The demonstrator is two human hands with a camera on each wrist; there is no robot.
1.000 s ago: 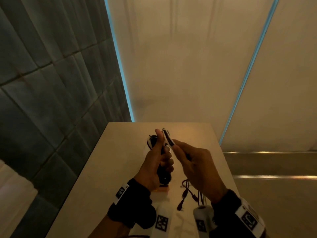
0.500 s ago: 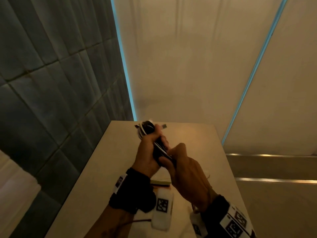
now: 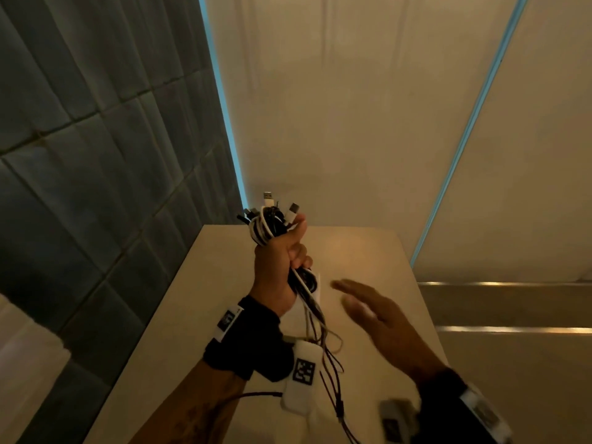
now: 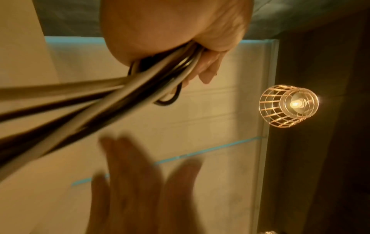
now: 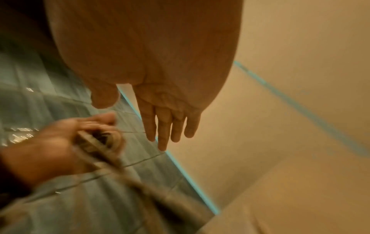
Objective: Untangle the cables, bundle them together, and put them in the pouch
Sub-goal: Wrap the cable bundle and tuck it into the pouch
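My left hand (image 3: 283,254) is raised over the table and grips a bundle of black and white cables (image 3: 267,227), with USB plugs sticking out of the top. Loose cable ends (image 3: 323,341) trail from the fist down to the table. The left wrist view shows the same cables (image 4: 124,91) running out from under my curled fingers. My right hand (image 3: 368,310) hovers flat and blurred to the right of the bundle with straight fingers (image 5: 164,126), holding nothing. A white pouch (image 3: 315,291) seems to lie on the table behind the hanging cables, mostly hidden.
The beige table (image 3: 362,248) stands in a corner, with a dark tiled wall (image 3: 96,155) on the left and a pale wall behind. A lit cage lamp (image 4: 289,106) hangs overhead. Steps with bright edges (image 3: 512,328) lie to the right.
My right hand has let go of the cables and pulled back to the right, fingers now straight. My left hand has lifted the bundle higher, and loose ends now hang from it.
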